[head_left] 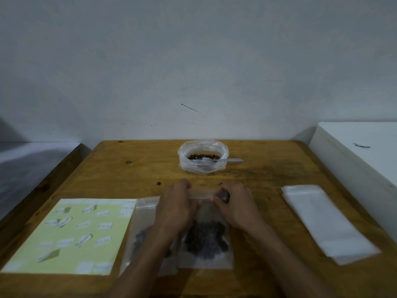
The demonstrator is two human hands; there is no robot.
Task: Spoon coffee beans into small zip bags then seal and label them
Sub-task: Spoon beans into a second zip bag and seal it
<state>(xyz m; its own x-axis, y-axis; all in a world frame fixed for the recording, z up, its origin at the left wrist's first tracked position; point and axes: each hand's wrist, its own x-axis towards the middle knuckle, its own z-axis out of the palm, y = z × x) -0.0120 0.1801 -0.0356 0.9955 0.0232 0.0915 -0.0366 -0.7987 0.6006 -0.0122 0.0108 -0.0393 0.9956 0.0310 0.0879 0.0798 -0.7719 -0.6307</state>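
Note:
A small clear zip bag [206, 244] holding dark coffee beans lies flat on the wooden table [139, 168] in front of me. My left hand [176, 203] and my right hand [234, 203] both pinch its top zip strip, fingertips close together. A second bag with beans [144, 224] lies just left of it, partly under my left forearm. At the back stands an open plastic bag of coffee beans [203, 157] with a white spoon [227, 160] resting in it, handle pointing right. A yellow-green label sheet [68, 235] with several white stickers lies at the left.
A stack of empty clear zip bags [322, 220] lies on the right side of the table. A white box or cabinet [361, 151] stands beyond the table's right edge. A grey wall rises right behind the table.

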